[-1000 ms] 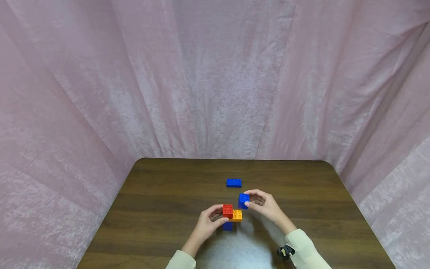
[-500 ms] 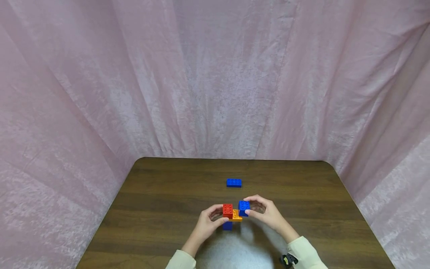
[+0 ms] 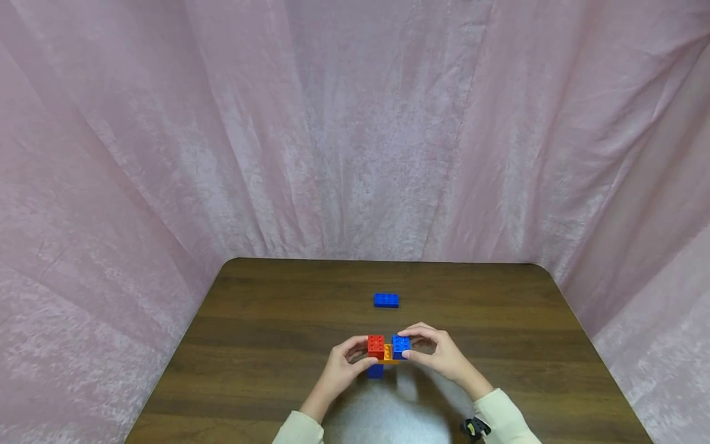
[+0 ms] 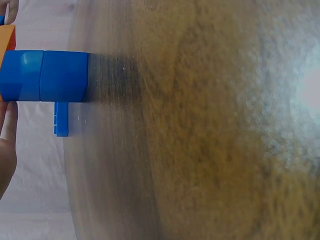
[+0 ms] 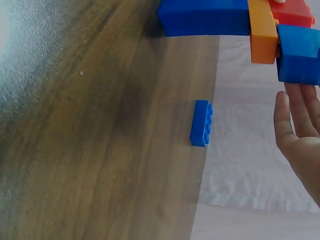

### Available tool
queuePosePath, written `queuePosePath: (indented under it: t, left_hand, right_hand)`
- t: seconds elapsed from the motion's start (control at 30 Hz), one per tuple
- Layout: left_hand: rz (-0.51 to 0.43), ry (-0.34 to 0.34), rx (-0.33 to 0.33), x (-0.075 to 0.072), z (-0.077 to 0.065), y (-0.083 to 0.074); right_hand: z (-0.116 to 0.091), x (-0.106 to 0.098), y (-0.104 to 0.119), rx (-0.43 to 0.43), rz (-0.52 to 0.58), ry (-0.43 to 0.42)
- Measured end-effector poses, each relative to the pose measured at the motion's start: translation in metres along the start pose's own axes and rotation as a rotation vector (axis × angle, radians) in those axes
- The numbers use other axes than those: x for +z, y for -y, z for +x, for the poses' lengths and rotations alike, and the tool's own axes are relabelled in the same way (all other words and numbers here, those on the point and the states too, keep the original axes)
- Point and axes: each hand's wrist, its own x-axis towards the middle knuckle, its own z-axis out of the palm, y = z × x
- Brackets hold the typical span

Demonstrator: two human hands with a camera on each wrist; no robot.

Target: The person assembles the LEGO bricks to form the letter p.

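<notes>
A tower of two stacked blue blocks (image 4: 62, 76) stands on the table and carries an orange brick (image 5: 263, 40) that overhangs to the right. On the orange brick's left end sits a red block (image 3: 376, 346); my left hand (image 3: 342, 369) pinches it between thumb and fingers. My right hand (image 3: 444, 357) pinches a square blue block (image 3: 400, 346) over the orange brick's right end. In the right wrist view that blue block leans slightly, its underside right at the orange studs. A narrow strip of orange shows between the red and blue blocks.
Farther back on the brown wooden table (image 3: 277, 320) lies a long, flat blue brick (image 3: 386, 300), studs up. Pink curtains (image 3: 355, 135) hang behind the table and at its sides. A black device (image 3: 475, 428) is worn at the right wrist.
My right hand has brought the blue block toward me, then slightly left, onto the orange brick's right end, covering part of its studs. My left hand keeps its pinch on the red block.
</notes>
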Motion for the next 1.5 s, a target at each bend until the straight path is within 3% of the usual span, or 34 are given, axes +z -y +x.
queuePosePath:
  t: [0.17, 0.47, 0.67, 0.8, 1.03, 1.13, 1.37, 1.5]
  left_hand:
    - [-0.004, 0.003, -0.018, 0.0, 0.0, -0.001]
    - [0.005, -0.012, -0.017, 0.001, -0.001, -0.001]
    - [0.011, -0.018, -0.013, 0.001, -0.001, 0.001]
    - [0.009, -0.03, -0.017, 0.001, -0.001, 0.001]
    - [0.0, -0.05, 0.012, 0.003, 0.004, 0.034]
    - [0.008, -0.05, 0.002, 0.003, 0.004, 0.031]
    - [-0.009, -0.028, 0.026, 0.002, 0.001, 0.005]
    - [0.001, -0.026, 0.035, 0.002, 0.001, 0.002]
  right_hand:
    - [0.002, 0.0, 0.002, -0.006, -0.025, 0.003]
    - [-0.001, 0.001, 0.002, 0.07, 0.03, -0.001]
    - [0.002, 0.002, 0.005, 0.058, 0.021, 0.001]
    - [0.005, 0.001, 0.016, 0.074, 0.004, 0.01]
    - [0.006, 0.002, 0.03, 0.115, 0.005, 0.004]
    - [0.006, 0.002, 0.036, 0.115, 0.003, 0.0]
    - [0.007, 0.003, 0.038, 0.114, -0.016, 0.004]
    - [0.007, 0.002, 0.038, 0.115, -0.015, 0.003]
